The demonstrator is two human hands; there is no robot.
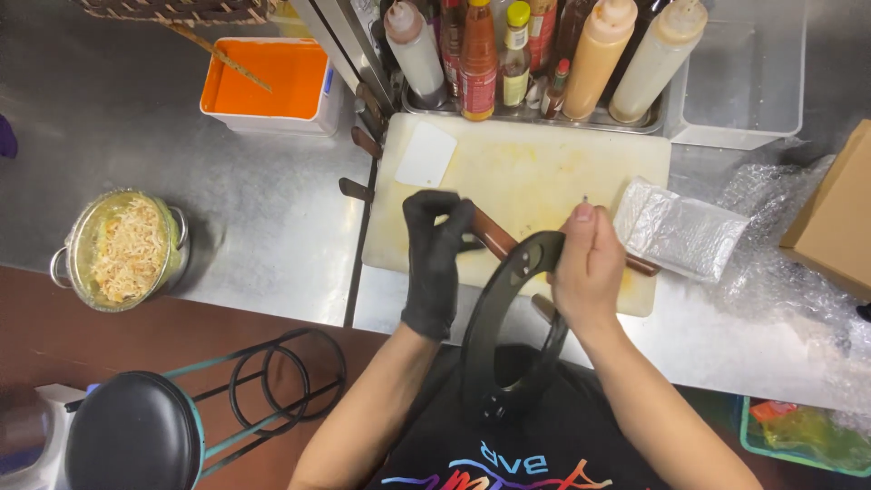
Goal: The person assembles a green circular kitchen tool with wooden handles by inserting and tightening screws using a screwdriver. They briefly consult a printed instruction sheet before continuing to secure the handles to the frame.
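Note:
My left hand (434, 259) wears a black glove and pinches one end of a brown wooden bar (493, 236). The bar lies slantwise across the white cutting board (535, 163), and its far end shows beyond my right hand. My bare right hand (590, 265) is closed around the top of a flat black curved ring piece with holes (497, 318). That piece arcs down toward my body. A thin metal tip (585, 199) sticks up from my right fingertips; I cannot tell what it belongs to. The ring's top meets the bar between my two hands.
A white plastic scraper (426, 154) lies on the board. Behind it stand several sauce bottles (544, 54), an orange-filled tub (272, 82) and a clear tub (744, 73). A silvery pouch (679, 231), bubble wrap and a cardboard box (839, 213) are right; a covered pot (122, 249) and stool (136, 436) left.

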